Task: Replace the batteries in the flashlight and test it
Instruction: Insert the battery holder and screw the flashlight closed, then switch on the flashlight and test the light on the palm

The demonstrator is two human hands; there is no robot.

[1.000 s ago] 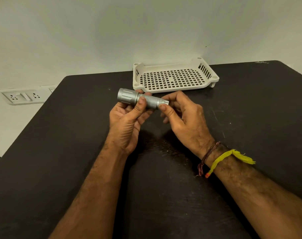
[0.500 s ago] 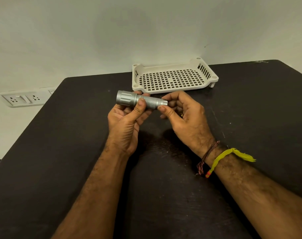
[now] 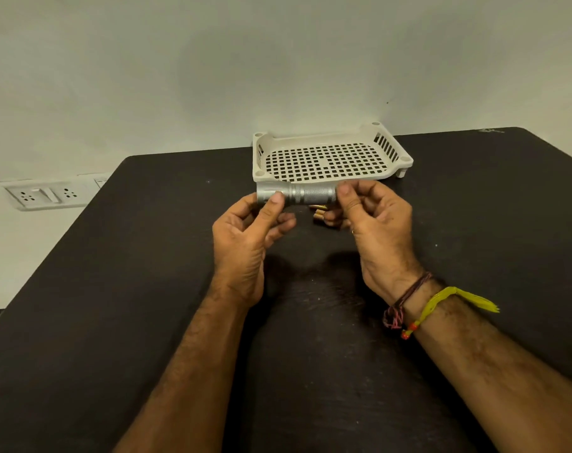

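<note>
The flashlight (image 3: 297,195) is silver metal with a fat ribbed head on the left and a rough, bumpy grip on its body. It lies sideways in the air, just above the desk (image 3: 114,289), in front of the white tray (image 3: 330,158) at about 12 o'clock from the hands.

The left hand (image 3: 245,237) pinches the fat head between its thumb and fingers. Its other fingers curl loosely, partly open. The right hand (image 3: 373,223) pinches the tail end, with its thumb on top and its fingers curled under. Both hands grip the flashlight, one at each end.

Small gold-tipped batteries (image 3: 319,212) lie on the desk just under the flashlight, partly hidden by the right hand's fingers. How many there are is hard to tell.

Both arms reach up from 6 o'clock, with the palms turned toward each other. The right wrist wears a yellow thread (image 3: 441,302) and a dark thread (image 3: 405,299).
</note>
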